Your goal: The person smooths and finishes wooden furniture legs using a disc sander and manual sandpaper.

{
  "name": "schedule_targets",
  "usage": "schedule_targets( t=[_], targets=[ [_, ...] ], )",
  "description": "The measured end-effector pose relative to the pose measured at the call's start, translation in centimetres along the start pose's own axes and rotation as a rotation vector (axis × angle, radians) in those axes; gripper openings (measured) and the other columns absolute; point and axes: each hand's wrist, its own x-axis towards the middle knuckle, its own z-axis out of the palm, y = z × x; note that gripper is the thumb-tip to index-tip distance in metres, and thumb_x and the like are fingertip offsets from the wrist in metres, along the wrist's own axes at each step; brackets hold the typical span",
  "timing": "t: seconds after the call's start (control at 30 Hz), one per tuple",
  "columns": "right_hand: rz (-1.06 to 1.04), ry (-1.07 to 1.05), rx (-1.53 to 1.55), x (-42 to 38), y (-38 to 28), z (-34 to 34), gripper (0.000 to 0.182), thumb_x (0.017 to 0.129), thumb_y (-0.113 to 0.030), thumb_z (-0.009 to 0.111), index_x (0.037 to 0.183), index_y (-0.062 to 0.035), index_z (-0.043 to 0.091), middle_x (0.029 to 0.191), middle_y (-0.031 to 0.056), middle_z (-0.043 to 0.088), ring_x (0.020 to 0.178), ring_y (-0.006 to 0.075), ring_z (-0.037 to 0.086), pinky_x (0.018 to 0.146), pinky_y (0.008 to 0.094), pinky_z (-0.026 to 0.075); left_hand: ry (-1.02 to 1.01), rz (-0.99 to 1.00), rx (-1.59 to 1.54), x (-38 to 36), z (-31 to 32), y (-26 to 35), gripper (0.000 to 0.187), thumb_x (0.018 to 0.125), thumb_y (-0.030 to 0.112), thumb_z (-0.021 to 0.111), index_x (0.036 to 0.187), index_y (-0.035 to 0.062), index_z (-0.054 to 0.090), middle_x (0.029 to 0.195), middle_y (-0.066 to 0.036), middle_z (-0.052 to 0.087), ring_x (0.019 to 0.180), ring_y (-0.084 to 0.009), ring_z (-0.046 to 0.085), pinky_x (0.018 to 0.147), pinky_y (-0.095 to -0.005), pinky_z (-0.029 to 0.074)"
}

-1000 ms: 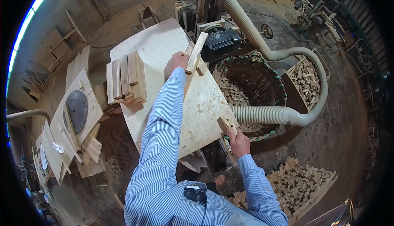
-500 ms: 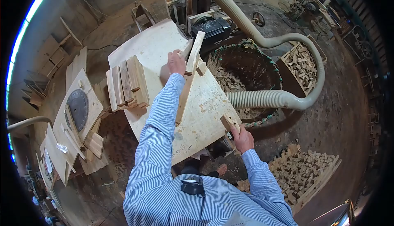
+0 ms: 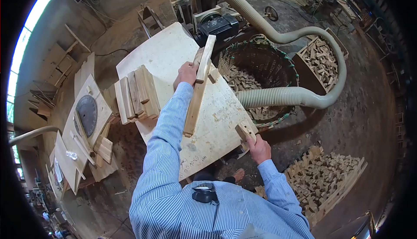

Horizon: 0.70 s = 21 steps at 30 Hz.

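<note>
My left hand (image 3: 187, 73) is closed around a short wooden piece (image 3: 198, 57) beside the raised guide strip (image 3: 207, 56) on the white work table (image 3: 169, 43). The fingers partly cover that piece. Below the strip, a long narrow wooden bar (image 3: 195, 111) lies on the table, running toward me. At the table's near right corner, my right hand (image 3: 260, 148) grips a wooden block (image 3: 246, 132) with dark holes in its face. To the left of my left arm, several wooden boards (image 3: 138, 89) are stacked at the table edge.
A black motor (image 3: 218, 27) stands behind the table. A ribbed hose (image 3: 278, 96) curves over a wicker basket (image 3: 292, 72) of offcuts. Cut blocks (image 3: 323, 182) fill a tray on the floor at right. A circular saw blade (image 3: 86, 115) lies on a board at left.
The view has shifted slightly. My left hand has come a little toward me along the guide strip. My right hand keeps its grip on the block.
</note>
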Motion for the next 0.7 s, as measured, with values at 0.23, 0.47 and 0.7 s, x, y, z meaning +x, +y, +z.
schedule_targets(
  t=[0.23,0.47,0.7],
  targets=[
    [-0.002,-0.011,-0.007,0.2,-0.3,0.0,0.058,0.104,-0.058,0.055,0.102,-0.0014,0.065,0.090,0.0304,0.074,0.086,0.0510,0.073,0.077,0.0609,0.057,0.060,-0.054,-0.057,2.7,2.4,0.2,0.031,0.088,0.030,0.081,0.101,0.0021,0.080,0.100,-0.020,0.079,0.099,-0.0355,0.074,0.096,-0.0440,0.055],
    [0.001,-0.031,0.005,1.0,-1.1,-0.2,0.054,0.105,-0.053,0.057,0.105,-0.0005,0.066,0.092,0.0312,0.073,0.088,0.0512,0.072,0.079,0.0601,0.056,0.112,-0.087,-0.099,4.0,3.0,0.9,0.029,0.088,0.028,0.082,0.102,0.0024,0.081,0.100,-0.019,0.079,0.099,-0.0349,0.074,0.095,-0.0440,0.056],
    [-0.004,-0.035,0.020,2.5,-2.7,-0.1,0.055,0.105,-0.054,0.056,0.103,0.0000,0.065,0.090,0.0321,0.072,0.087,0.0525,0.071,0.078,0.0612,0.055,0.129,-0.101,-0.083,6.2,2.6,1.2,0.028,0.088,0.028,0.082,0.101,0.0031,0.082,0.100,-0.020,0.079,0.098,-0.0347,0.074,0.094,-0.0435,0.056]
  ],
)
